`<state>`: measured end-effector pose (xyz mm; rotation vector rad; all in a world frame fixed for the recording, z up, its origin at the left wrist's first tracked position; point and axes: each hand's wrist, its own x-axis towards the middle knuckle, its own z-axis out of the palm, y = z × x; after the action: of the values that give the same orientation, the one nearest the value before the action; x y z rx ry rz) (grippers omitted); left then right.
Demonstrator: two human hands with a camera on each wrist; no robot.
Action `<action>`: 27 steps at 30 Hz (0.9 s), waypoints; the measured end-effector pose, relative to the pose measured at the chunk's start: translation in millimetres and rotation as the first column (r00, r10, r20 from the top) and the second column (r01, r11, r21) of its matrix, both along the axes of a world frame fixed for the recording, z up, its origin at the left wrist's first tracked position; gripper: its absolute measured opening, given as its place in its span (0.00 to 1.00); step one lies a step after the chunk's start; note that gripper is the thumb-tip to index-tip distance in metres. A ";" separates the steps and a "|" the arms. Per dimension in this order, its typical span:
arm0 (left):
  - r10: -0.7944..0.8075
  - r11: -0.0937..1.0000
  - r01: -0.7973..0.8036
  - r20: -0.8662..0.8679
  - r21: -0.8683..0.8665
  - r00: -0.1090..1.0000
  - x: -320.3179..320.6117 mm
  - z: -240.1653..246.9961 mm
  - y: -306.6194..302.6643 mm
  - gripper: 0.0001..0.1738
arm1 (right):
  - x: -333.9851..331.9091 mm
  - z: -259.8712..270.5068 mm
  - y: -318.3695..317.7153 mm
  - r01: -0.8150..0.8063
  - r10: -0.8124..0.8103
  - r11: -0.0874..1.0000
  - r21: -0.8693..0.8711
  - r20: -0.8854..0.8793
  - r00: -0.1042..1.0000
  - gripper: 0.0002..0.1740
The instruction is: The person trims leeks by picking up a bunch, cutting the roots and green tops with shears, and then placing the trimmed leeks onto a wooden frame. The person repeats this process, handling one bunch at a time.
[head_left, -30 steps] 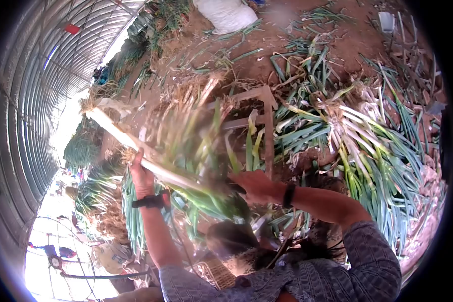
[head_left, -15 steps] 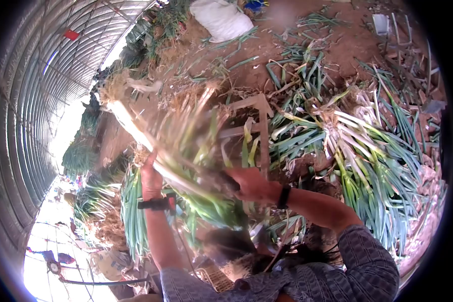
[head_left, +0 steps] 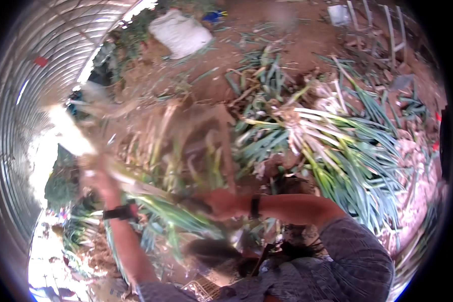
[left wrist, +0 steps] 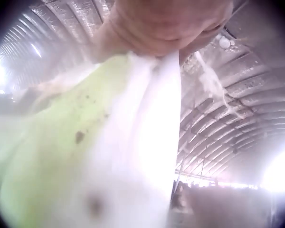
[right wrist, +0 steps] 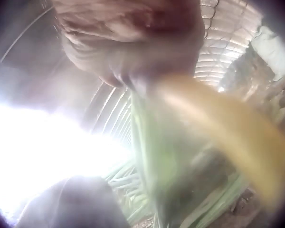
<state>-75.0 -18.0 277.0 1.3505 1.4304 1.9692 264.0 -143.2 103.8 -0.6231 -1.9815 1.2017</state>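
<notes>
Hands have drawn slightly farther apart vs. the earlier frame, & the leek's (head_left: 138, 187) root end has swung farther L of the wooden frame (head_left: 226, 146); whole head view has slid too. Leek is held tilted, off the ground, just L of the frame & on its near side, leaves toward the frame.

L hand (head_left: 101, 182): fingers closed round the white shaft. R hand (head_left: 220, 204), near the frame's near end: curled, w/ leaves (right wrist: 154, 147) coming out of it, so prob. gripping those; a dark blur by its fingers, can't ID.

Handling (my guess): fairly light, root end heavier; shaft firm, leaves floppy; outer skin thin, slick, tears easily. Best hold = mid white shaft, leaves pinched separately.

Count: 2 hands, 2 wristbands (L (head_left: 120, 212), R (head_left: 254, 206)), 1 leek held as far as visible (blur could hide a 2nd stalk), 1 wooden frame, 1 white sack (head_left: 181, 34) beyond the frame to the L. Leek pile (head_left: 347, 166) R of the frame: many, overlapped, can't count.
</notes>
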 end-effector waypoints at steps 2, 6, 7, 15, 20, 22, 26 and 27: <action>-0.069 0.993 0.075 -0.069 0.091 0.995 21.4 73.1 -11.2 0.25 | -4.8 -5.9 -15.8 -0.116 0.116 0.993 0.009 -0.046 0.992 0.27; -0.189 0.935 0.229 -0.167 0.272 0.968 68.9 204.1 -30.1 0.18 | -0.9 -17.9 -42.9 -0.296 0.282 0.943 0.151 0.107 0.954 0.41; -0.246 0.913 0.219 0.037 0.344 0.969 88.6 228.4 -32.1 0.15 | -3.9 -36.0 -42.8 -0.334 0.264 0.901 0.276 0.262 0.928 0.44; 0.332 0.773 0.200 -0.652 0.602 0.681 231.2 174.4 -10.1 0.22 | 16.6 -28.9 -44.7 -0.316 0.266 0.937 0.151 0.282 0.922 0.25; -0.209 0.940 0.337 -0.871 -0.054 0.445 365.6 28.3 -4.2 0.17 | 16.9 -38.7 -29.2 -0.256 0.198 0.960 0.114 0.367 0.909 0.23; -0.833 0.479 0.754 0.038 -0.449 0.552 392.1 -44.9 -0.2 0.25 | 15.9 -60.1 -16.8 -0.220 0.180 0.972 0.083 0.337 0.924 0.20; -0.939 0.342 0.778 -0.161 -0.528 0.304 330.6 -88.8 -95.5 0.16 | 29.7 -69.8 18.6 -0.077 0.132 0.973 -0.215 0.251 0.959 0.18; -0.932 0.341 0.807 -0.284 -0.482 0.225 298.7 -89.5 -112.8 0.15 | 29.7 -71.6 28.2 0.004 0.075 0.947 -0.322 0.234 0.969 0.18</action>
<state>223.7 -130.8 187.5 2.0269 0.6234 0.6219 293.7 -115.0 32.1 -0.9405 -2.0165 1.5510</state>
